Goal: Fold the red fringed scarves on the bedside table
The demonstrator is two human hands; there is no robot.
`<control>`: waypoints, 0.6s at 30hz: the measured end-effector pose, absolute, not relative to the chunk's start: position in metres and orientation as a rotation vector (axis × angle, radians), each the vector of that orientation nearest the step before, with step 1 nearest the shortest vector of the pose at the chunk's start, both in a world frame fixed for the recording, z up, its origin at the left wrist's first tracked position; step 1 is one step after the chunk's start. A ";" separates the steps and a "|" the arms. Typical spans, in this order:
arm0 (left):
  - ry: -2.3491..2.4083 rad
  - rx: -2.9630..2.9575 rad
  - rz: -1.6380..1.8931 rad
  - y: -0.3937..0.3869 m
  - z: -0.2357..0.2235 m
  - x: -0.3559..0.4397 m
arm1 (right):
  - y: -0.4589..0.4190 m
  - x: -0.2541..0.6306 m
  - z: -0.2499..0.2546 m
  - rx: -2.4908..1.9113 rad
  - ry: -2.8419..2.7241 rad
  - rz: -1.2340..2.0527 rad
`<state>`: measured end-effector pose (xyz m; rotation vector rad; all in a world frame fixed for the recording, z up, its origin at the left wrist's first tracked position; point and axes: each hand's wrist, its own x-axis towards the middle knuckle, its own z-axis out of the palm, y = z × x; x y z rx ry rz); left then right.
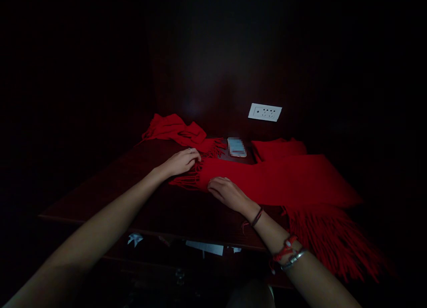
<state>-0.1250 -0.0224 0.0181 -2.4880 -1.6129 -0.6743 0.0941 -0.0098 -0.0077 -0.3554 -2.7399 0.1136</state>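
Observation:
A red scarf [267, 179] with fringed ends lies stretched across a dark wooden desktop, one end hanging over the front right edge. At its left end, my left hand [183, 161], with a ring on one finger, is closed with bent fingertips at the fringe. My right hand [228, 192] is at the scarf's near edge, its fingers curled together against the cloth; the fingertips are partly hidden. Bracelets circle my right wrist and forearm. Farther back on the left, more red fringed cloth [176, 130] sits crumpled.
A phone [236, 147] with a lit, blurred screen lies behind the scarf. On the dark wall is a white socket plate [265, 112]. Below the desktop [110, 183] edge, pale papers [205, 247] show in an open space. The surroundings are very dark.

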 end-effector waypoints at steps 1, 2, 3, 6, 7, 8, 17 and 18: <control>-1.607 -2.425 -0.743 -0.020 0.014 -0.123 | -0.009 0.094 -0.008 -0.359 -2.731 0.124; -1.612 -2.386 -0.794 -0.016 0.010 -0.121 | -0.008 0.094 -0.009 -0.361 -2.723 0.137; -1.633 -2.367 -0.825 -0.011 0.007 -0.119 | -0.008 0.095 -0.009 -0.359 -2.717 0.149; -1.774 -2.357 -0.846 0.010 0.004 -0.116 | -0.006 0.096 -0.011 -0.348 -2.702 0.184; -1.807 -2.365 -0.838 0.018 0.005 -0.116 | -0.006 0.096 -0.011 -0.346 -2.696 0.193; -1.812 -2.390 -0.822 0.026 0.007 -0.114 | -0.006 0.096 -0.012 -0.346 -2.689 0.201; -1.702 -2.878 -0.263 0.069 0.014 -0.098 | -0.004 0.097 -0.015 -0.318 -2.638 0.255; -1.695 -2.884 -0.261 0.069 0.014 -0.099 | -0.004 0.097 -0.015 -0.316 -2.635 0.256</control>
